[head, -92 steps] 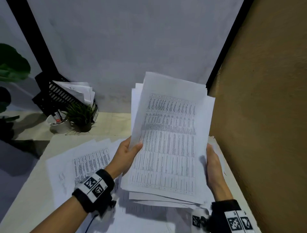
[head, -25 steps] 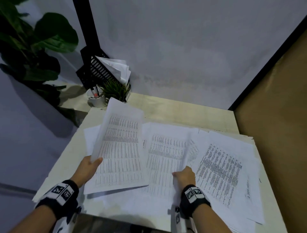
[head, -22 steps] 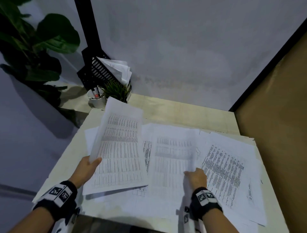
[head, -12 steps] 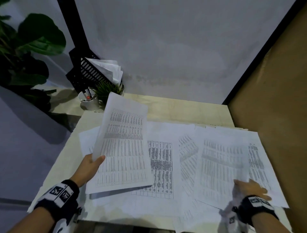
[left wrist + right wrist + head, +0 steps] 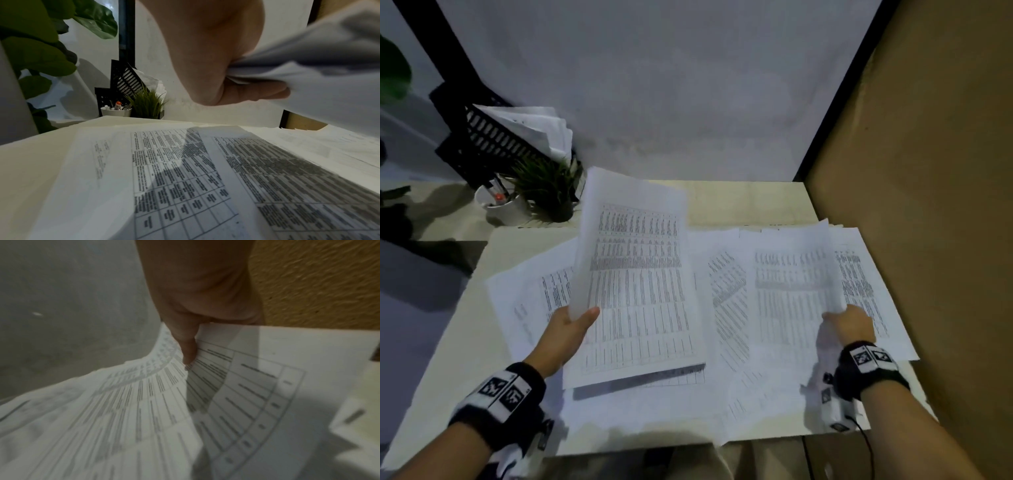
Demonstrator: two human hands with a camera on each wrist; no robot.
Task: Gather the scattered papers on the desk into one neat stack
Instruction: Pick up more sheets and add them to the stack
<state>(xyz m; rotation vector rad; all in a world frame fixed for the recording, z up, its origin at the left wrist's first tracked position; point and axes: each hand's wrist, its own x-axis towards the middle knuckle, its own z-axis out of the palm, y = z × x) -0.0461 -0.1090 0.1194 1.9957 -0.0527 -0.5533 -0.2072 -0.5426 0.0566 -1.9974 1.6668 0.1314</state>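
White printed sheets point(image 5: 726, 301) lie spread and overlapping across the pale desk point(image 5: 448, 373). My left hand point(image 5: 570, 329) grips a small stack of sheets point(image 5: 637, 281) by its left edge and holds it tilted above the desk; in the left wrist view the left hand point(image 5: 232, 81) pinches the stack's edge point(image 5: 308, 68). At the desk's right side, my right hand point(image 5: 847, 325) pinches the lower right edge of one printed sheet point(image 5: 791, 294), which curls up off the sheets below. The right wrist view shows the right hand point(image 5: 191, 344) holding that curled sheet point(image 5: 123, 402) over another page point(image 5: 257, 386).
A black paper tray point(image 5: 486, 140) holding papers stands at the back left, with a white pen cup point(image 5: 500, 205) and a small green plant point(image 5: 548, 188) in front. A brown wall point(image 5: 928, 205) runs close along the desk's right edge. Big leaves point(image 5: 41, 53) hang at the left.
My right hand has slid from the desk's middle to the right side and now lifts one sheet there. My left hand still holds its stack, a little higher.
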